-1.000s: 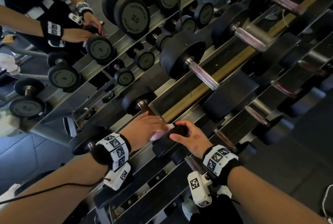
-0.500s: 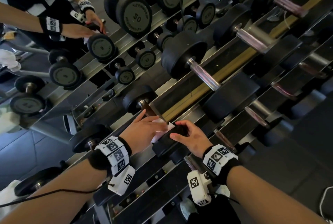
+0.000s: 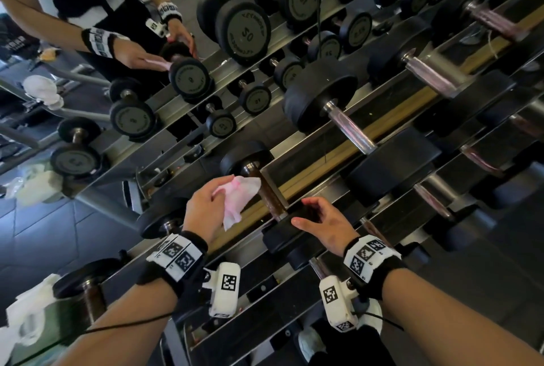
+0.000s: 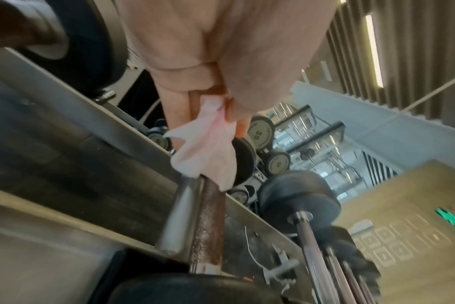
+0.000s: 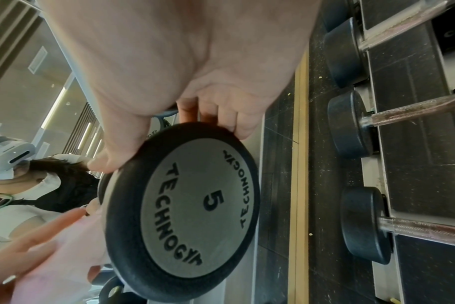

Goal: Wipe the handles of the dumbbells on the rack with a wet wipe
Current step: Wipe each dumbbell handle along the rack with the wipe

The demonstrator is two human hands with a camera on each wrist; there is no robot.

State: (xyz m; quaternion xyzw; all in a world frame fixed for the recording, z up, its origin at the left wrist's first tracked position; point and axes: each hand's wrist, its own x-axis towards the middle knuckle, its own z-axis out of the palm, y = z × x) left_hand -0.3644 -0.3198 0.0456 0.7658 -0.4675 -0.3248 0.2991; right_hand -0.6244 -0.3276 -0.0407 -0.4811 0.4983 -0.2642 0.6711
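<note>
My left hand pinches a crumpled pink-white wet wipe just left of a small dumbbell's rusty brown handle on the rack. The left wrist view shows the wipe hanging from my left hand, its lower edge against the far end of that handle. My right hand grips the near black head of the same dumbbell. In the right wrist view, thumb and fingers of the right hand curl round the rim of the head marked 5.
A mirror behind the rack reflects me and the dumbbells. Bigger dumbbells with steel handles fill the rack rails to the right. More dumbbells sit on lower tiers. White wipes or bags lie at the lower left.
My left hand has lifted off the handle and drawn back left with the wipe, baring the rusty handle. The right hand still holds the dumbbell's near head.
</note>
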